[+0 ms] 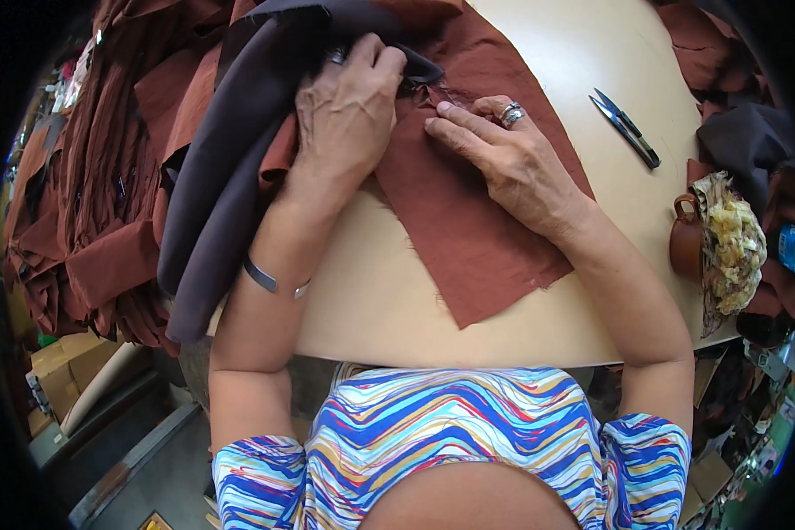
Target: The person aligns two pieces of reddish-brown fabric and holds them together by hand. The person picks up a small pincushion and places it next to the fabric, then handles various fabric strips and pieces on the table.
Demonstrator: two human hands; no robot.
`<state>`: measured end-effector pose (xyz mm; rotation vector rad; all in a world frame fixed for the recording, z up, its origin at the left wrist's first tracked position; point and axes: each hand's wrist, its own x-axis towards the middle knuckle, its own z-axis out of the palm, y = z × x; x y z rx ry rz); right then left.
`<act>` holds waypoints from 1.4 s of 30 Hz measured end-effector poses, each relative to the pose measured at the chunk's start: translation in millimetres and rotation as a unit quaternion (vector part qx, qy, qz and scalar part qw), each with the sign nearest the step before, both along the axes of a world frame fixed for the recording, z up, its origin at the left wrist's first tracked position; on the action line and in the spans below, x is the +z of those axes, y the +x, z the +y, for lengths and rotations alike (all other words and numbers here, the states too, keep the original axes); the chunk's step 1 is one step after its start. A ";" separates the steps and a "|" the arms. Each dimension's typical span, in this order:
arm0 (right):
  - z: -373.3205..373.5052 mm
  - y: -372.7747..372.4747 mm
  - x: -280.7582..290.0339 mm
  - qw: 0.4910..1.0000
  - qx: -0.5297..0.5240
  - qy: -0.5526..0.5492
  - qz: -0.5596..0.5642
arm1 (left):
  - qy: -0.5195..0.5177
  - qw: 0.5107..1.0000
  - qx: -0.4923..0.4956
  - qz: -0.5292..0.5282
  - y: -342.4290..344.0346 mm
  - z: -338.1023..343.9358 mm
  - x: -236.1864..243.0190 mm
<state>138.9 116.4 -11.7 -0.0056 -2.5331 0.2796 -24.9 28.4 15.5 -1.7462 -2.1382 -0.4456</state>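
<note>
My left hand (349, 106) is closed over a folded edge of dark grey cloth (225, 150) that drapes down on its left. Its fingertips are partly hidden in the folds. My right hand (526, 159) has its thumb and forefinger close together on a puckered spot of a brown cloth piece (473, 230), right beside the grey fold. Whether a small thing sits between those fingertips cannot be made out. The brown piece lies flat on the table with frayed edges, its pointed end toward me.
Thread snips (625, 128) lie on the cream table (609, 53) to the right. Beyond them stand a brown mug (686, 238) and a pale, ragged bundle (733, 243) at the rim. Heaped brown cloth (106, 185) hangs at the left, and more cloth (746, 141) lies far right.
</note>
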 end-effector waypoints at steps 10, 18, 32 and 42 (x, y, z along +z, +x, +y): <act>1.3 -2.3 -0.7 0.999 -0.005 -0.048 0.001 | 0.064 0.996 0.010 0.065 -8.0 12.8 -13.2; 1.2 -1.6 -1.9 0.999 0.002 -0.048 -0.018 | 0.060 0.983 -0.152 0.077 -45.8 22.3 -21.1; 2.3 -0.1 -1.7 0.991 -0.006 -0.133 -0.003 | -0.150 0.963 -0.210 -0.072 -58.5 24.2 16.0; 3.6 0.2 0.1 0.992 0.008 -0.129 -0.004 | -0.090 0.996 -0.014 0.019 -24.1 15.6 3.9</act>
